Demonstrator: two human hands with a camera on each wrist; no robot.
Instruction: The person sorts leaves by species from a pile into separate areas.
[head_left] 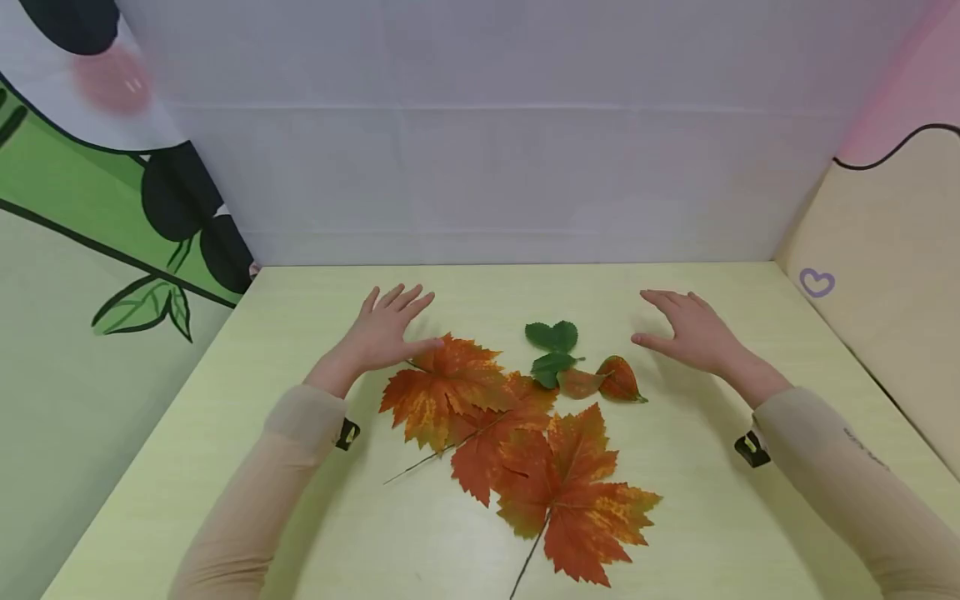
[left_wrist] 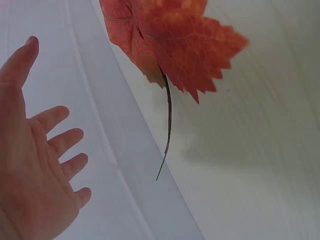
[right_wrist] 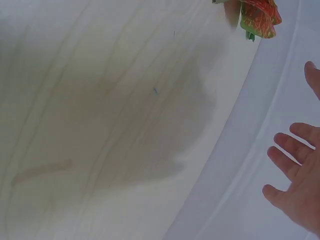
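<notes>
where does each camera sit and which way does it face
Head: on the head, facing forward and down at the table and orange leaves; left hand, right hand and sleeves show.
Left wrist: on that wrist, looking at a leaf stem and pale backdrop; left hand shows.
Right wrist: on that wrist, looking across the table; right hand partly shows.
Shared: both wrist views show the table and backdrop.

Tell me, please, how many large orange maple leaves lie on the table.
3: the far leaf by the left hand, the middle leaf, and the near leaf. They overlap, so more could be hidden underneath.
</notes>
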